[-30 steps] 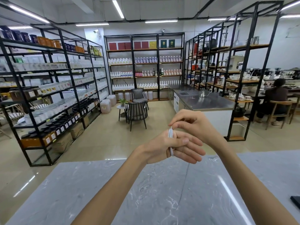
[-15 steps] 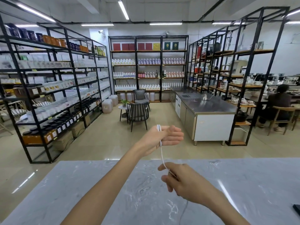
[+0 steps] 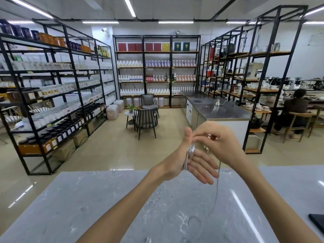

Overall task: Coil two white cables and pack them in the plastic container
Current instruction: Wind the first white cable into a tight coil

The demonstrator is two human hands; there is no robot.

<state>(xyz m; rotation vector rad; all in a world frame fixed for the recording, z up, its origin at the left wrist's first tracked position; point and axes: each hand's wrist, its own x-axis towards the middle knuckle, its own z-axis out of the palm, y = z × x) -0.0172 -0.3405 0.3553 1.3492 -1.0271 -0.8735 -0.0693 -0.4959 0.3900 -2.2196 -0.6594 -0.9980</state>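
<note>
The first coil is under way and nothing is packed yet. The left hand is held flat above the desk, its fingers straight and released and the thumb raised. It serves as a spool: several turns of the white cable lie wound across its palm.

Just above the left hand and to its right, the right hand grasps the free strand between clenched fingertips near the thumb, apparently guiding the next turn. From there the strand drops past the left hand's fingertips to the desk below, where a slack loop lies unwound.

By my judgement the coil is only partly done, with a fair length of slack left to take up. A small white piece lies at the desk's near edge, well below the left hand; I cannot tell which cable it belongs to. Neither a second cable nor the plastic container is clearly in view, so the second coil and the packing remain.
</note>
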